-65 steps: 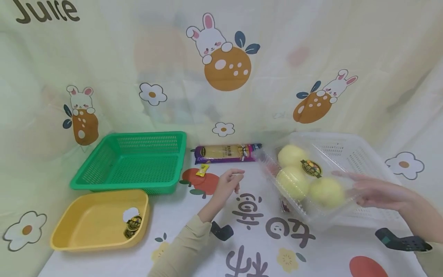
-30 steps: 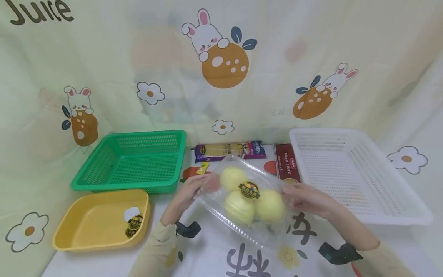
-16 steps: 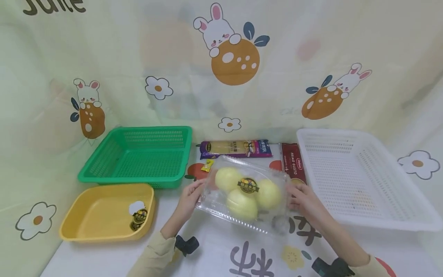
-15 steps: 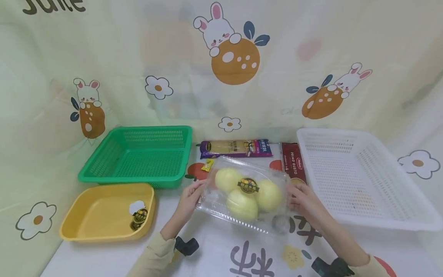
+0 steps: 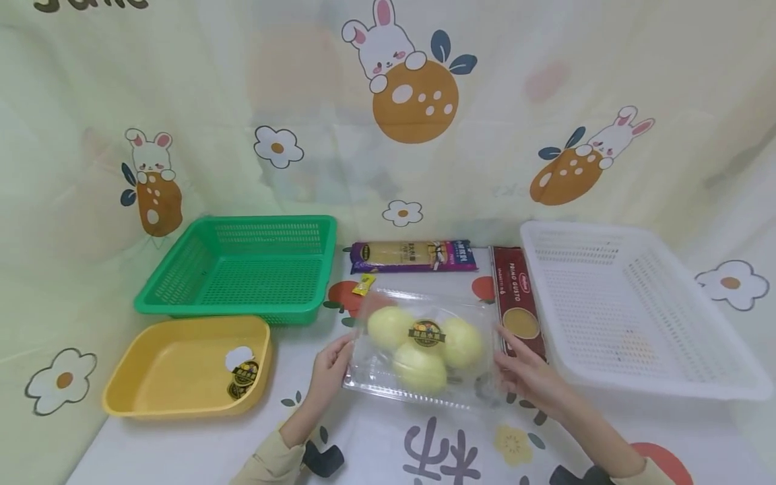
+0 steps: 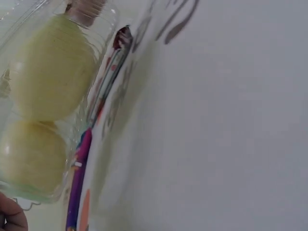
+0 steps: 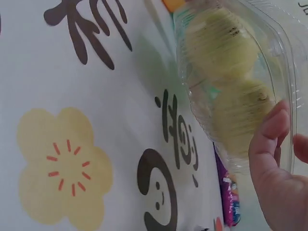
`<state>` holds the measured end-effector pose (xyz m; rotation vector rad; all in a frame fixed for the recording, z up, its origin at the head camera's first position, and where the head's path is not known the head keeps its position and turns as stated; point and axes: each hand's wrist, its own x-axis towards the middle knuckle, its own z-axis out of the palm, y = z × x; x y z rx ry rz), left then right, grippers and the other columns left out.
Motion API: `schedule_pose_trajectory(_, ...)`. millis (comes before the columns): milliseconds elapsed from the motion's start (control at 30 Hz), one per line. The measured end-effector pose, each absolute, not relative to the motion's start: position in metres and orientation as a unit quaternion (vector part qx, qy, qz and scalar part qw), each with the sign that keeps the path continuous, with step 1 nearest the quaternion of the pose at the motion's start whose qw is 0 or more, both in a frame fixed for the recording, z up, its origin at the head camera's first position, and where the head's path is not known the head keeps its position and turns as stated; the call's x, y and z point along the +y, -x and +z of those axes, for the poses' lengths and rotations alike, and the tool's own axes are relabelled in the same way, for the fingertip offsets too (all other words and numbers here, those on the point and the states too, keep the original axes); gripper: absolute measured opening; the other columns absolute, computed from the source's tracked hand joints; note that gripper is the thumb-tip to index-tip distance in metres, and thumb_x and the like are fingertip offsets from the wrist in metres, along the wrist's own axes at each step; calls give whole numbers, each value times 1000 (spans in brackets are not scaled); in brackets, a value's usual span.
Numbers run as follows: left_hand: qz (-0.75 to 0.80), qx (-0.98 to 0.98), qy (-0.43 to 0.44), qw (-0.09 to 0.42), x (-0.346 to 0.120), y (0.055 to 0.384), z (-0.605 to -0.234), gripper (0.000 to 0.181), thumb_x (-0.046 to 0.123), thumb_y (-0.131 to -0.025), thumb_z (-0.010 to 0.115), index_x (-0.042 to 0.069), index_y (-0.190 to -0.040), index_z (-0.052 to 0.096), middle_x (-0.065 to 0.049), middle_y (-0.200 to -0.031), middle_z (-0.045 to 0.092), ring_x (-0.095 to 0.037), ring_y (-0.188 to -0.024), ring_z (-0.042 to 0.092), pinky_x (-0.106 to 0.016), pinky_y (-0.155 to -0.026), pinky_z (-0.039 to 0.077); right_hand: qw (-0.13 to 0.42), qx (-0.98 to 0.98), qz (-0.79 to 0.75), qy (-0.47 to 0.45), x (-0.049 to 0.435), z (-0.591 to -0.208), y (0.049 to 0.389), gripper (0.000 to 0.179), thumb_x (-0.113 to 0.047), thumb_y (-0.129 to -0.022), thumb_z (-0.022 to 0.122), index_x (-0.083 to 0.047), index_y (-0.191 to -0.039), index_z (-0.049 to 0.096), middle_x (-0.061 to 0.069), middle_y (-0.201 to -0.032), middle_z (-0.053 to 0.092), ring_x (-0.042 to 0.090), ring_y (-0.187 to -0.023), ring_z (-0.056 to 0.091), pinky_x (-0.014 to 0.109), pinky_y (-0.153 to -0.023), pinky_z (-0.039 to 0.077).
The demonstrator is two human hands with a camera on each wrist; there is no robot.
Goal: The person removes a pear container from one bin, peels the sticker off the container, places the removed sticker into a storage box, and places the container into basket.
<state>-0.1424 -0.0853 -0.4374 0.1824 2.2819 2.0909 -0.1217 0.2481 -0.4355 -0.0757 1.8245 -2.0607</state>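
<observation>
A clear plastic clamshell box (image 5: 382, 377) with three pale yellow round fruits (image 5: 418, 367) and a black-and-gold label (image 5: 427, 333) is held up over the middle of the table. My left hand (image 5: 330, 367) grips its left edge. On the opposite side my right hand (image 5: 530, 370) pinches the rim, thumb and fingers either side of it in the right wrist view. Both wrist views show the box raised off the cloth, with a shadow below it. In the left wrist view only some fingers (image 6: 10, 214) show at the box's corner.
Behind the box lie a purple pasta pack (image 5: 415, 256) and a small yellow candy (image 5: 364, 284). A red spaghetti pack (image 5: 515, 289) lies beside the white basket (image 5: 657, 387) on the right. Left stand a green basket (image 5: 230, 314) and a yellow tray (image 5: 170, 411) holding stickers (image 5: 244, 377).
The box has come from over the white basket leftward to the middle, then tilted more level. My left hand, free at first, now grips it too. The red spaghetti pack has come into view.
</observation>
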Motion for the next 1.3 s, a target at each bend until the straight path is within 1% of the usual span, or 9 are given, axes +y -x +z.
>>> schedule_pose_trajectory(100, 644, 760, -83, 15, -86, 143, -442, 30, 4, -94, 43, -12, -118, 50, -16, -83, 61, -9, -60, 50, -18, -51, 41, 192, 666, -721, -5, 248, -436, 124, 65, -16, -95, 43, -11, -144, 1, 3, -85, 43, 8, -66, 47, 21, -60, 43)
schedule_pose_trajectory(300, 594, 795, -120, 32, -93, 152, -474, 33, 11, -94, 44, -9, -121, 49, -19, -112, 57, -23, -92, 56, -23, -68, 47, 213, 683, -698, -4, 257, -451, 123, 67, -16, -94, 45, -7, -143, 0, 1, -80, 48, 8, -67, 48, 22, -62, 44)
schedule_pose_trajectory(467, 582, 802, -123, 51, -94, 153, -484, 38, 18, -95, 45, -6, -125, 47, -17, -108, 59, -22, -89, 56, -25, -69, 46, 203, 692, -693, -4, 258, -457, 122, 65, -16, -95, 44, -7, -143, 2, 0, -78, 49, 8, -66, 48, 22, -61, 44)
schedule_pose_trajectory(567, 576, 806, -123, 60, -95, 150, -484, 40, 19, -95, 44, -6, -127, 44, -15, -102, 61, -20, -80, 57, -24, -63, 46, 195, 697, -690, -21, 257, -458, 123, 63, -17, -95, 44, -7, -144, 5, 1, -77, 47, 8, -64, 46, 21, -60, 43)
schedule_pose_trajectory(700, 566, 812, -135, 48, -94, 149, -485, 39, 16, -95, 44, -7, -127, 44, -4, -74, 58, -13, -62, 50, -24, -56, 44, 181, 691, -698, -50, 252, -460, 127, 60, -15, -95, 42, -9, -144, 8, 5, -91, 41, 9, -66, 44, 21, -60, 41)
schedule_pose_trajectory(800, 558, 816, -145, 20, -91, 152, -486, 38, 16, -95, 44, -7, -125, 45, 2, -65, 49, -10, -59, 46, -24, -57, 43, 165, 683, -708, -74, 249, -461, 132, 57, -13, -95, 39, -11, -144, 11, 5, -95, 37, 9, -68, 42, 22, -62, 39)
schedule_pose_trajectory(1000, 560, 818, -135, 0, -87, 153, -486, 33, 13, -94, 45, -6, -121, 50, -4, -79, 59, -13, -71, 51, -25, -65, 45, 159, 686, -703, -97, 245, -459, 135, 53, -21, -98, 36, -13, -144, 12, 1, -93, 34, 6, -67, 38, 19, -59, 36)
schedule_pose_trajectory(1133, 573, 812, -103, 39, -90, 154, -483, 36, 19, -95, 44, -4, -122, 50, -7, -79, 60, -15, -70, 53, -26, -61, 45, 160, 684, -703, -109, 244, -456, 130, 55, -26, -98, 36, -13, -144, 10, 2, -91, 35, 7, -63, 39, 18, -54, 35)
schedule_pose_trajectory(1300, 588, 799, -99, 82, -98, 154, -478, 39, 19, -94, 46, -5, -125, 45, -4, -75, 60, -16, -64, 55, -28, -59, 46, 161, 700, -688, -99, 246, -452, 124, 55, -24, -97, 37, -7, -143, 12, 5, -92, 41, 10, -71, 44, 21, -60, 40)
